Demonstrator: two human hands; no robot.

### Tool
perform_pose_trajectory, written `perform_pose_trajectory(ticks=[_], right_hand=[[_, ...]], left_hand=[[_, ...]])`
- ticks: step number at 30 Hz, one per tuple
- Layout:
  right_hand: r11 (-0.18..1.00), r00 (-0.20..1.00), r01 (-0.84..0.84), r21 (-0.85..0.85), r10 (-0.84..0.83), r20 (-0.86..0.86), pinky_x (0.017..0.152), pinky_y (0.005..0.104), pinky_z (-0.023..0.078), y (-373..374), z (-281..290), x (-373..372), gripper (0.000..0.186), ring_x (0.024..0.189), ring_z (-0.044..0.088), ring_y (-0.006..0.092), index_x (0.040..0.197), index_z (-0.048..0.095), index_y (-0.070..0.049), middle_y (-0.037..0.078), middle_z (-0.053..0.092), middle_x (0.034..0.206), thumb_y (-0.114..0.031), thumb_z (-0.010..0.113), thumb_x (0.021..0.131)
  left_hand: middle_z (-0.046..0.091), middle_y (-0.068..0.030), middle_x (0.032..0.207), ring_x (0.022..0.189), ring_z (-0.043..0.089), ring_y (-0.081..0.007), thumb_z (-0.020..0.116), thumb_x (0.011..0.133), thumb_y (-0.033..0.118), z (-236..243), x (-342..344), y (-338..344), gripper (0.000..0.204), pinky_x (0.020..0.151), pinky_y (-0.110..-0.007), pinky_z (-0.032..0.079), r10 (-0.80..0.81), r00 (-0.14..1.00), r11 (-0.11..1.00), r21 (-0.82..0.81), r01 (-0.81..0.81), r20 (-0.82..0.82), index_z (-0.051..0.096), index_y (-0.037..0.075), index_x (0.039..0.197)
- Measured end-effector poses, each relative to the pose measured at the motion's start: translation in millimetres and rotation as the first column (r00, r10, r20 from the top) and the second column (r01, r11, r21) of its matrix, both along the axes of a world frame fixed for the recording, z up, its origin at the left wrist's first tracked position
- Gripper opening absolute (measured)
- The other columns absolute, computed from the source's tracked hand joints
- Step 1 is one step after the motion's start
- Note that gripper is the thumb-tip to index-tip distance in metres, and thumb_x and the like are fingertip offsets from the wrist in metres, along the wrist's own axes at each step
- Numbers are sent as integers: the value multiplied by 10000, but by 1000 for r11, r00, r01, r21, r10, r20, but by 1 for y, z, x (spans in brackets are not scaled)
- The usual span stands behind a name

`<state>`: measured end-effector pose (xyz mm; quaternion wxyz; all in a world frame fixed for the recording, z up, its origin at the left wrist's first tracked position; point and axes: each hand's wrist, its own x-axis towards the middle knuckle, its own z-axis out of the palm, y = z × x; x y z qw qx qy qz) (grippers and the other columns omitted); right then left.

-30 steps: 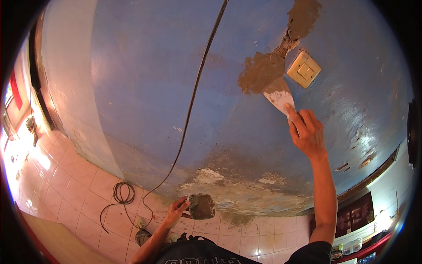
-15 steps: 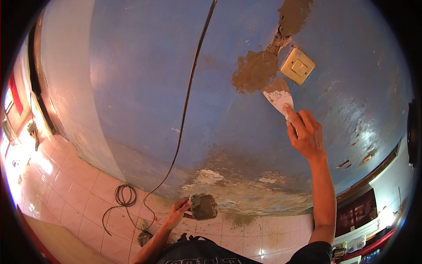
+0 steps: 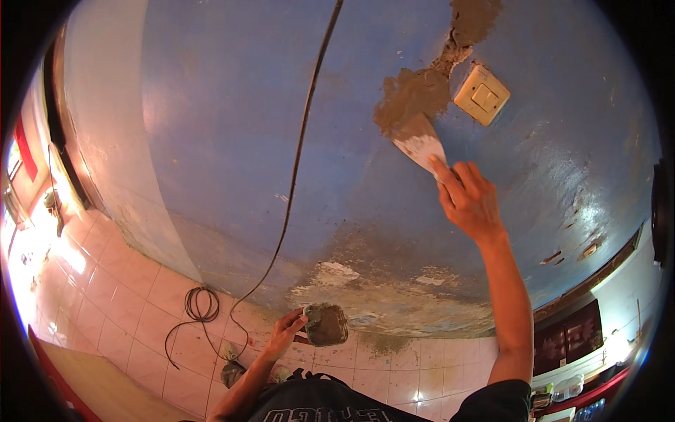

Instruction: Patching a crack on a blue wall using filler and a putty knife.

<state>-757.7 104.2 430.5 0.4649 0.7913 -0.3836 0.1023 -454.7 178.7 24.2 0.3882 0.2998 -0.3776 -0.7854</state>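
My right hand [image 3: 472,200] grips a putty knife [image 3: 420,144] whose wide blade lies against the lower edge of a wet brown mortar patch [image 3: 413,98] on the blue wall. The blade is smeared with the same mortar. Low in front of me, my left hand [image 3: 285,332] is closed on the rim of a small square tub [image 3: 327,325] with grey-brown mortar inside. Above the patch, a rough open crack [image 3: 450,58] runs up to a second mortar patch [image 3: 475,20]. The knife's handle is mostly hidden in my right hand.
A cream light switch [image 3: 482,96] sits on the wall just right of the patch. A dark cable [image 3: 299,151] hangs down the wall and ends near a coil [image 3: 202,304] on the pink tiled floor [image 3: 140,309]. Paint is peeling along the wall's base [image 3: 380,302].
My right hand has moved the putty knife left and slightly up, so its blade now overlaps the patch's lower edge. My left hand and the tub have hardly moved.
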Motion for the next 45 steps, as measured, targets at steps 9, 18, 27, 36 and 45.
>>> perform_pose_trajectory(ticks=[9,18,27,36,45], right_hand=[[999,999,1,-51,1,46,504,287,517,-9,38,35,487,718,536,169,1337,659,-100,18,505,816,-29,725,860],[993,992,95,-67,-89,94,523,316,495,25,16,-12,515,729,549,175,1376,633,-106,29,528,811,-38,715,872],[978,765,-19,206,-119,633,616,362,487,136,-115,3,449,776,598,206,1358,657,-66,76,638,927,-60,692,910],[670,-132,-437,599,-707,695,462,207,412,196,-175,44,347,651,634,75,1332,618,-20,61,691,898,-233,555,1066],[513,1,-453,729,-818,576,488,266,474,185,-207,68,220,622,676,120,1186,607,4,85,702,819,-165,574,1050]], left_hand=[[661,-153,1277,1112,679,-236,624,1034,324,14,-3,-5,531,770,-388,658,-20,1000,1000,1,20,13,546,-11,1438],[672,-90,1278,1119,672,-192,625,1030,343,20,-7,-8,499,734,-336,629,-21,1000,1000,11,22,-5,575,35,1420],[686,-86,1257,1082,694,-169,623,1029,364,34,-4,-8,512,711,-341,635,7,1000,1000,23,-7,9,577,36,1420],[670,-107,1253,1063,683,-201,662,1007,376,48,-17,-30,579,714,-350,634,20,999,999,-35,-19,26,553,10,1442],[666,-143,1242,1092,684,-208,605,1050,335,51,-9,-25,541,758,-350,660,21,999,994,-104,-19,26,517,-6,1459]])
